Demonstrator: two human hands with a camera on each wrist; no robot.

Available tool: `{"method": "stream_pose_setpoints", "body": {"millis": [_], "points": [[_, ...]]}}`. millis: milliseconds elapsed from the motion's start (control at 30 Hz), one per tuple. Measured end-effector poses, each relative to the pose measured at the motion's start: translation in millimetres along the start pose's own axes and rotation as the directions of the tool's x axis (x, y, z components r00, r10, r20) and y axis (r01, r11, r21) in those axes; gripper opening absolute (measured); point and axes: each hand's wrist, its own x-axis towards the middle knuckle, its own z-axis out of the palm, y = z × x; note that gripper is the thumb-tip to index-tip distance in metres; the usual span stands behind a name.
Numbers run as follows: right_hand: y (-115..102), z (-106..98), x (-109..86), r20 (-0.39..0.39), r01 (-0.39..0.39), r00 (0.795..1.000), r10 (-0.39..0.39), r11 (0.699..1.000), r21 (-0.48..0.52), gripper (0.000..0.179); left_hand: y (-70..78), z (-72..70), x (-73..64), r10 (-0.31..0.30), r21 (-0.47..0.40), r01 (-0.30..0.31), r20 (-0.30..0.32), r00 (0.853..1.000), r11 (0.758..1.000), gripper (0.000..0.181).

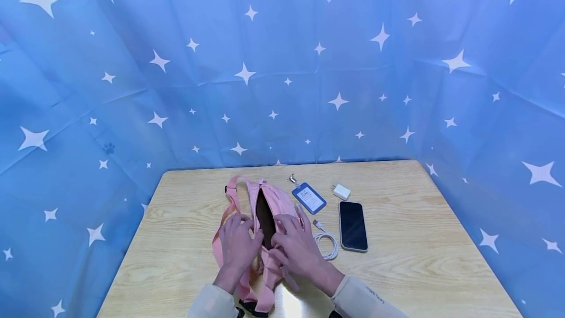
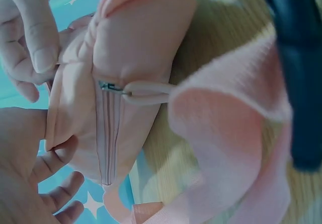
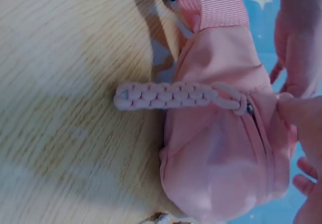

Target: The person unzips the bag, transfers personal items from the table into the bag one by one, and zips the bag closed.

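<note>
A pink waist bag [image 1: 282,202] lies on the table with its main zip undone, and its dark lining shows through the gap. At the left edge of that opening, my left hand [image 1: 238,242] grips the fabric, its fingers on the outer side in the left wrist view. My right hand [image 1: 297,244] holds the opposite edge. A zip with a looped pull [image 2: 146,92] is on the side facing the left wrist camera. From a zip on the other side hangs a braided pull [image 3: 166,95]. Whatever is inside the bag is hidden.
Right of the bag lie a blue card holder [image 1: 309,198] with a metal clip, a white charger plug [image 1: 341,191], a coiled white cable [image 1: 334,251] and a black-screened phone [image 1: 353,227]. The bag's pink strap [image 1: 218,249] loops along its left side. Behind the table [image 1: 419,239] hangs a blue star-patterned curtain [image 1: 282,87].
</note>
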Motion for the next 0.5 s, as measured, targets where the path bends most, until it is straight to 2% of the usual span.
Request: {"method": "stream_pose_setpoints", "body": {"millis": [100, 167, 300, 400, 500], "points": [[4.2, -3.4, 0.1, -0.038, -0.013, 0.999, 0.014, 0.999, 0.033, 0.013, 0.3, -0.1, 1.6, 0.015, -0.005, -0.015, -0.027, 1.0, 1.0, 0.014], [9.5, -6.7, -0.7, -0.048, -0.043, 0.998, 0.045, 0.999, 0.032, 0.019, 0.0, -0.6, 2.8, 0.02, -0.011, -0.02, -0.037, 0.999, 1.0, 0.014], [26.8, -14.6, -7.0, -0.015, -0.161, 0.987, 0.161, 0.987, -0.009, 0.032, -1.8, -2.2, 5.7, 0.019, -0.026, -0.02, -0.048, 0.999, 0.999, 0.015], [46.1, -19.4, -16.4, 0.014, -0.278, 0.96, 0.279, 0.96, -0.041, 0.04, -3.4, -3.8, 8.8, 0.012, -0.039, -0.014, -0.047, 0.999, 0.999, 0.015], [69.3, -23.4, -29.7, 0.029, -0.4, 0.915, 0.403, 0.914, -0.071, 0.047, -4.8, -5.6, 11.4, -0.005, -0.041, 0.004, -0.032, 0.999, 0.999, 0.017]]}}
